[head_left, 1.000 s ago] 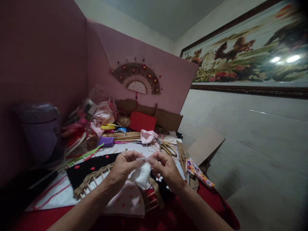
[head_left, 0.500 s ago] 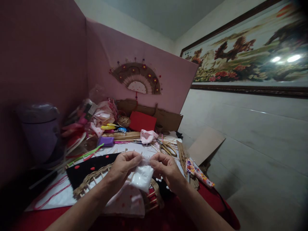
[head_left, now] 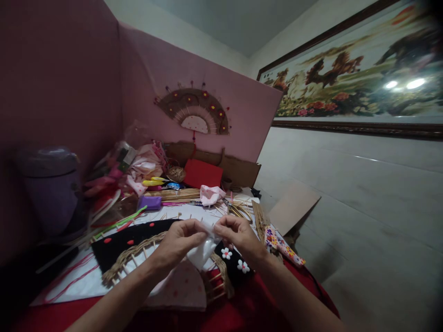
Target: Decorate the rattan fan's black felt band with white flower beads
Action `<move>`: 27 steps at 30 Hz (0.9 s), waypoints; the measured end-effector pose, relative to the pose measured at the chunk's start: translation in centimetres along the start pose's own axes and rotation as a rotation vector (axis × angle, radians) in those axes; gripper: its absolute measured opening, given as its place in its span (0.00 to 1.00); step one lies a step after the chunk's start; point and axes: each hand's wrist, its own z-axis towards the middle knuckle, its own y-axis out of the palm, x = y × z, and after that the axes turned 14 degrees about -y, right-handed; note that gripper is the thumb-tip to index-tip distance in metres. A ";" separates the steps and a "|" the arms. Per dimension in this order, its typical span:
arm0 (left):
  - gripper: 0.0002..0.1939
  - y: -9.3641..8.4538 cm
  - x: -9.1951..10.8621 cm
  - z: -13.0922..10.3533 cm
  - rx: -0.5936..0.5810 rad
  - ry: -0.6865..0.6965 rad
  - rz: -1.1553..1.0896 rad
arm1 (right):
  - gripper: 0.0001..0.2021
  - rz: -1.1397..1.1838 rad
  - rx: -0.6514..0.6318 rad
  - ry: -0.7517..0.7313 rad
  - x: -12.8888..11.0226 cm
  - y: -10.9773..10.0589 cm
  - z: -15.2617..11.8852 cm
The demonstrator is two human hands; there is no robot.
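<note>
My left hand (head_left: 185,237) and my right hand (head_left: 237,233) pinch the top of a clear plastic bag (head_left: 202,251) with something white inside, held between them. Below the bag lies a fan-shaped piece: a black cloth band (head_left: 128,240) with red dots, a braided twine arc (head_left: 129,258), thin sticks, and pink dotted cloth (head_left: 183,286) at its centre. On the black cloth by my right hand sit white flowers (head_left: 243,266) with red centres.
Behind are gold-handled scissors (head_left: 240,212), a purple packet (head_left: 150,203), a red sheet (head_left: 203,174), and a bundle of sticks (head_left: 176,194). A purple container (head_left: 51,193) stands left. A finished fan (head_left: 195,110) hangs on the pink board.
The bag has turned and crumpled between my hands, and its white contents show less fully. White flowers near my right hand are now more exposed. The view has shifted slightly.
</note>
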 end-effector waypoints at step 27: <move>0.05 0.2 -0.1 -0.2 -0.036 -0.052 0.067 | 0.14 -0.040 -0.206 0.164 -1.4 -0.5 -0.4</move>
